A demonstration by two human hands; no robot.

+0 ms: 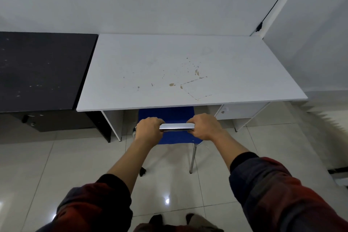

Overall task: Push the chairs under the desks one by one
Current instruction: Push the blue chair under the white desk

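- The chrome top bar of the blue chair is being gripped at its left end by the left hand, fingers curled round it.
- The right end of the same bar is being clasped by the right hand, also clenched on it.
- The front of the chair's seat is being hidden under the near edge of the white worktop; the rear part and a chrome leg are being left out over the tiled floor.
- A black worktop is being seen touching the white one on the left.
- A black cable is being carried down the wall at upper right.
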